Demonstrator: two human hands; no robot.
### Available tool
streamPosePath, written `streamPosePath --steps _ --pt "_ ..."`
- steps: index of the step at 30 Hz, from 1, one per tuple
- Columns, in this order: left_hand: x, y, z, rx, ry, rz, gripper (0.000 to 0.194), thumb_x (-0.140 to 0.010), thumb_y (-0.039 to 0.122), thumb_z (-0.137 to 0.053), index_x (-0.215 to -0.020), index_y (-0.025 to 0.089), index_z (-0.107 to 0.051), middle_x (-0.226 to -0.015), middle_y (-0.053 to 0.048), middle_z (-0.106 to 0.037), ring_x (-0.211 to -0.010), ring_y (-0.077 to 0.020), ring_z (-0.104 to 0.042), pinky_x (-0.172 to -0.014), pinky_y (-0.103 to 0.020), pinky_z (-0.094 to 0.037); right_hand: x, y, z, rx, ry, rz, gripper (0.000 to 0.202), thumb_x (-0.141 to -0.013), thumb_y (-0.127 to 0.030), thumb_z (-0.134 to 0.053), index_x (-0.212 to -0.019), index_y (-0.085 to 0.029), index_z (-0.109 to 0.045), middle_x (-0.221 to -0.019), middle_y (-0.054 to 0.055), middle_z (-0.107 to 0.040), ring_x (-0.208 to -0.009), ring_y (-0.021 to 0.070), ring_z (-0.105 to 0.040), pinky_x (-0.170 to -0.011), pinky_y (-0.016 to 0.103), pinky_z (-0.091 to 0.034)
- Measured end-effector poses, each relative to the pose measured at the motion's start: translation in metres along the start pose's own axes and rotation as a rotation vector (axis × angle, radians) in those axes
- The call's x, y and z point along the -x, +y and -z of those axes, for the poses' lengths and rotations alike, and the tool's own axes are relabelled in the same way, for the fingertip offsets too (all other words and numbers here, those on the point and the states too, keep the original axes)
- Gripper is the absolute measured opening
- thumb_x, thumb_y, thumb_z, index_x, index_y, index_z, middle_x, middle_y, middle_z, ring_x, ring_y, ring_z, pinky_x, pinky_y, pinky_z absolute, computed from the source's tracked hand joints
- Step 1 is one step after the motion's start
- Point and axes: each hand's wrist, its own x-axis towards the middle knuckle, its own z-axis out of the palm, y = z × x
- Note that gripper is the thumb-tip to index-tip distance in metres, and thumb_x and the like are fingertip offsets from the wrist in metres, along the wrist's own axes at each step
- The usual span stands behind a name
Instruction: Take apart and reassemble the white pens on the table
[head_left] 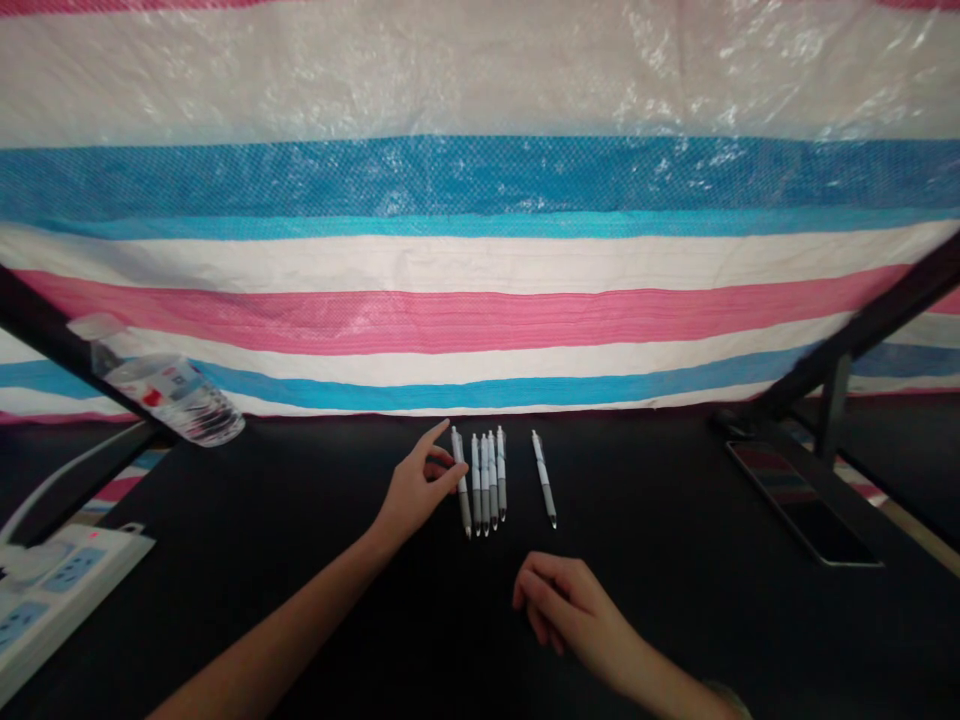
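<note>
Several white pens with grey grips [484,485] lie side by side on the black table, tips toward me. My left hand [421,483] is at the leftmost pen [462,490], its thumb and fingers touching the pen's upper part, with the index finger stretched out beyond. One more pen [544,480] lies apart to the right of the row, slightly tilted. My right hand [559,603] rests below that pen, its fingers curled in; whether anything is inside them is hidden.
A clear plastic bottle [172,390] lies at the back left, above a white power strip [71,585]. A phone [804,505] lies at the right beside a black frame bar [832,405]. Striped sheeting [480,320] hangs behind the black table [637,520].
</note>
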Motion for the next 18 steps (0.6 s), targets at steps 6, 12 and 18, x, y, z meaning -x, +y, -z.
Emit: streamPosePath --steps 6,12,18 --pt "0.008 -0.016 0.000 -0.013 -0.082 0.095 0.058 -0.077 0.032 -0.070 -0.130 0.015 -0.054 -0.095 -0.005 -0.066 -0.074 -0.0208 -0.071 -0.073 -0.037 -0.058 0.003 -0.011 0.010 0.166 0.078 0.088 0.044 -0.101 -0.052 -0.040 -0.085 -0.017 -0.062 -0.059 -0.003 -0.053 -0.050 0.0111 -0.048 -0.047 0.021 -0.035" --pt "0.049 -0.001 0.001 -0.019 -0.088 0.108 0.044 -0.080 0.030 -0.068 -0.121 0.018 -0.060 -0.102 -0.008 -0.068 -0.085 -0.0237 -0.070 -0.081 -0.040 -0.057 0.001 -0.014 0.031 0.910 0.436 0.356 0.031 -0.097 -0.024 -0.048 -0.127 -0.020 -0.058 -0.126 0.016 -0.059 -0.115 0.0302 -0.056 -0.092 0.044 -0.049" --pt "0.085 0.019 -0.018 0.022 -0.187 -0.006 0.028 -0.086 0.025 -0.061 -0.113 0.021 -0.065 -0.097 -0.007 -0.069 -0.083 -0.0218 -0.069 -0.081 -0.037 -0.056 -0.007 0.004 0.033 1.326 0.475 0.244 0.036 -0.092 -0.026 -0.059 -0.128 -0.020 -0.059 -0.125 0.018 -0.061 -0.113 0.0373 -0.057 -0.085 0.050 -0.052"
